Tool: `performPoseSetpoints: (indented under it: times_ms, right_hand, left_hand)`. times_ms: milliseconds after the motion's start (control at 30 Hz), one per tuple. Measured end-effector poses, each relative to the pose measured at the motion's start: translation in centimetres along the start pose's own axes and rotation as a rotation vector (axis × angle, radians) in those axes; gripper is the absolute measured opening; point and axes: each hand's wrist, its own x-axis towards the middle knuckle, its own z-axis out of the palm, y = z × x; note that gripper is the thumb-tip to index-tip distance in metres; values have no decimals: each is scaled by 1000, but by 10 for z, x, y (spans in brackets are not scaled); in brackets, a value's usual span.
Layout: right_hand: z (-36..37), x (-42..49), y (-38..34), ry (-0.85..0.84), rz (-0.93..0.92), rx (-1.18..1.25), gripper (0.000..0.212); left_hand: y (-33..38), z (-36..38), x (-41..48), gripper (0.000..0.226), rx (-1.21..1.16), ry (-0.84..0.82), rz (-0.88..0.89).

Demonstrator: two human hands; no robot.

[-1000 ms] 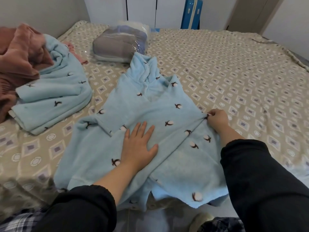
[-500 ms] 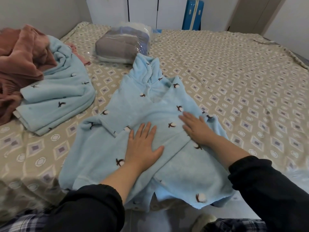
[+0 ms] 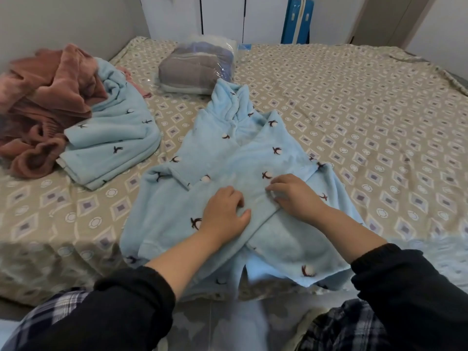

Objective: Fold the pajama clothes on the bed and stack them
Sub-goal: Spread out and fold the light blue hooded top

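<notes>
A light blue fleece pajama top (image 3: 235,158) with dark bird prints lies spread on the bed (image 3: 367,127), its collar pointing away from me and a sleeve folded across its middle. My left hand (image 3: 224,215) sits on the centre of the top with fingers curled into the fleece. My right hand (image 3: 293,193) is close beside it, fingertips bent and pinching the folded sleeve. A second light blue pajama piece (image 3: 111,140) lies folded at the left.
A rumpled pink fleece garment (image 3: 45,97) is heaped at the far left against the wall. A plastic-wrapped grey bundle (image 3: 197,69) sits behind the collar. A blue suitcase (image 3: 297,20) stands past the bed. The bed's right half shows only patterned sheet.
My right hand slid from the top's right edge to its middle, beside my left hand. Both hands went from flat to curled on the fleece.
</notes>
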Motion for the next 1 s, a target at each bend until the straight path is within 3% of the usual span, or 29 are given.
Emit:
performPoseSetpoints:
  times_ms: [100,267,533,667,800,900,1000]
  right_hand:
    - [-7,3,-16,-16,-83,-40,29]
    - [11,11,-52,-121,-223,-175,26]
    - [5,18,-68,-179,-190,-313,16]
    - [-8,15,-68,-127,-204,-261,13]
    - [-17,13,-67,-77,-90,-113,14]
    - [-21,15,-66,-109,-7,-30,14]
    - [-26,19,-64,-151,62,37,9]
  left_hand:
    - [-7,-16,-18,28,153,-145,-73]
    - [-17,-28,-50,36,263,-200,-195]
    - [-4,-35,-43,14,136,-248,-278]
    - [-6,-47,-41,15,96,-211,-289]
    - [0,-48,-42,8,64,-111,-241]
    - [2,-49,-44,20,6,-40,-206]
    - [0,-52,-47,41,-22,-87,-219]
